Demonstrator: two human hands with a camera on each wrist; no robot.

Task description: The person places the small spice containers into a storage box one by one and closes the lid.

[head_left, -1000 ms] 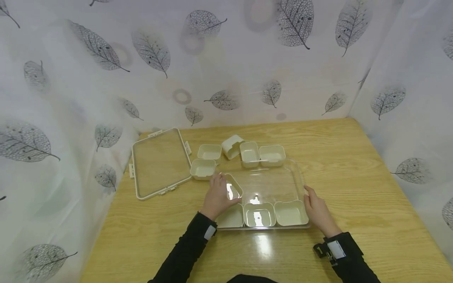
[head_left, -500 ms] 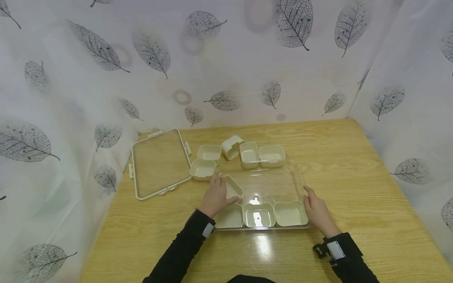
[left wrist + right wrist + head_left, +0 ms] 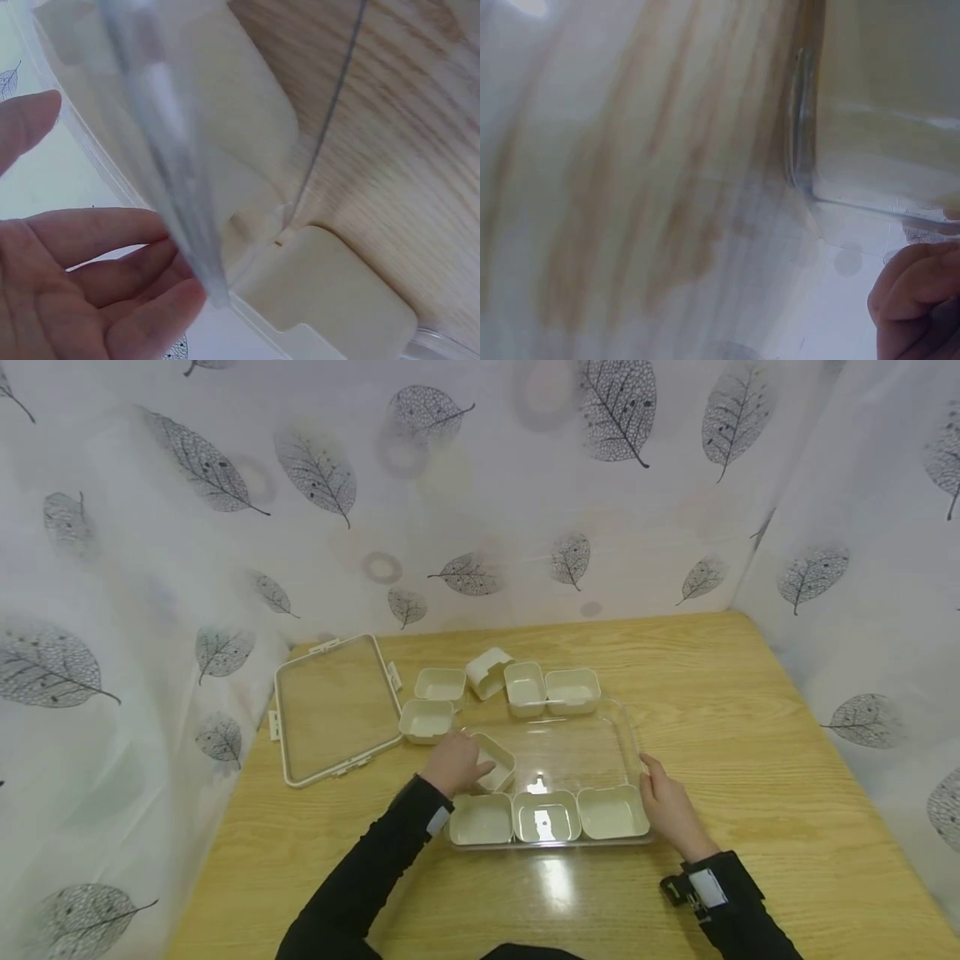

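Observation:
A clear plastic box (image 3: 573, 752) stands on the wooden table with three cream bins (image 3: 482, 819) along its near side. Behind them, at its left end, another small cream bin (image 3: 497, 763) sits askew. My left hand (image 3: 453, 766) is at this bin and the box's left wall. In the left wrist view, the thumb (image 3: 34, 124) stands apart from the fingers (image 3: 112, 240), whose tips reach the clear wall. My right hand (image 3: 671, 806) holds the box's right edge; its curled fingers (image 3: 915, 289) show at the corner of the right wrist view.
Several cream bins (image 3: 572, 691) stand behind the clear box, one of them tipped on its side (image 3: 489, 672). A clear lid with a cream frame and clips (image 3: 340, 768) lies at the left. A leaf-print curtain (image 3: 480, 485) surrounds the table.
My left hand has shifted slightly left, its thumb drawing back from the near corner of the askew bin, which now shows more. My right hand stays at the box's edge.

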